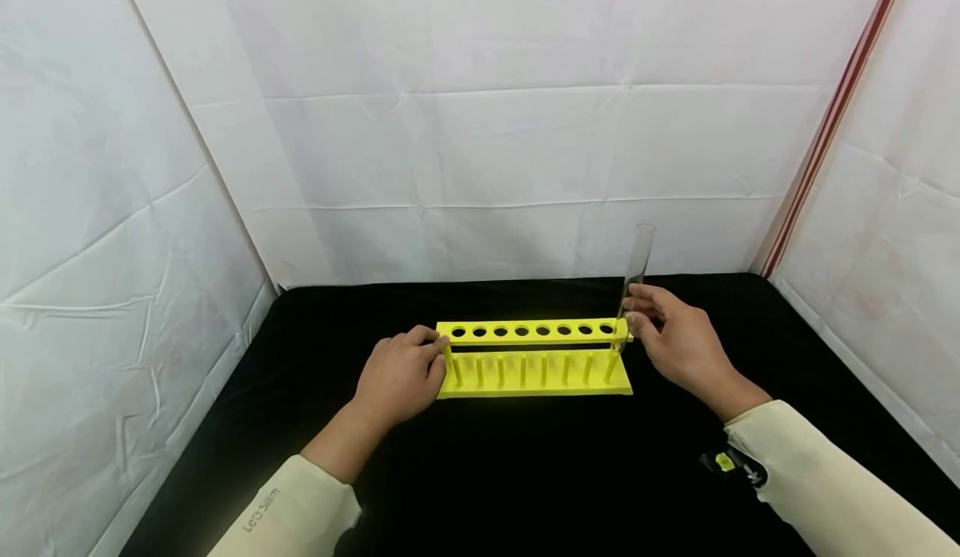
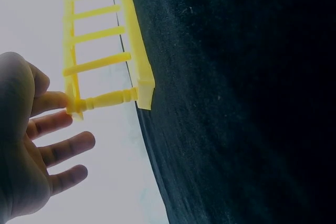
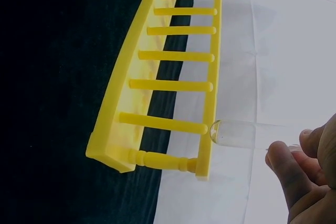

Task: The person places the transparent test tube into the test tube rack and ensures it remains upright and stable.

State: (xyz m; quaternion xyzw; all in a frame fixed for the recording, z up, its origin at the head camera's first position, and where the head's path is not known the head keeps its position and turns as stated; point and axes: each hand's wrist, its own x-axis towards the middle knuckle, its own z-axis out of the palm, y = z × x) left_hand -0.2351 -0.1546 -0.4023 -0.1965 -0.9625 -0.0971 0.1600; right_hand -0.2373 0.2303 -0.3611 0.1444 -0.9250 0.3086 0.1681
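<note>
Tube (image 1: 640, 257) is pinched in the right hand (image 1: 684, 344), at the right end of the rack (image 1: 534, 369), just left of that hand. Long axis near upright, top leaning right; can't tell if bottom's in a hole. Left hand (image 1: 401, 373), fingers spread, touches rack's left end.

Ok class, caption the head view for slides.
Left grip touching one end of a yellow rack, right grip holding a clear tube near the other.
</note>
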